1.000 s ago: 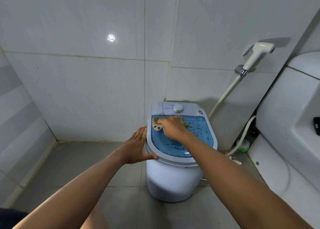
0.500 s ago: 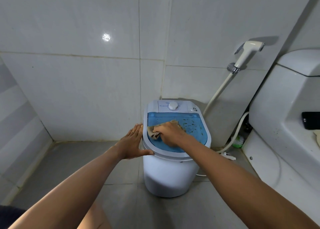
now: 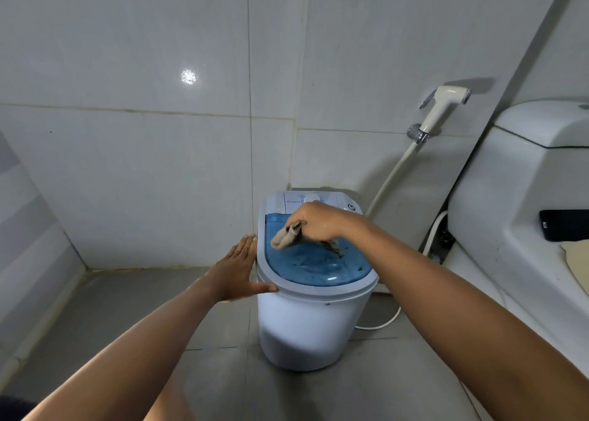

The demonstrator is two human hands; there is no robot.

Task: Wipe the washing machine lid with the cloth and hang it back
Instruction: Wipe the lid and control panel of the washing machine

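Observation:
A small white washing machine (image 3: 306,328) stands on the floor against the tiled wall. Its blue see-through lid (image 3: 314,266) carries a few dark specks near the right side. My right hand (image 3: 315,221) grips a bunched beige cloth (image 3: 285,237) and holds it over the rear half of the lid, the cloth hanging down to the left. My left hand (image 3: 237,272) lies flat with fingers spread against the machine's left rim, thumb on the front edge.
A bidet sprayer (image 3: 444,105) hangs on the wall at the right, its hose (image 3: 392,178) running down behind the machine. A white toilet tank (image 3: 522,178) fills the right side, with a black phone (image 3: 564,224) on it. A white cord (image 3: 379,325) lies on the grey floor.
My right hand has lifted from the front left of the lid and moved back toward the control panel, with the cloth now dangling from it. The left hand stays on the rim.

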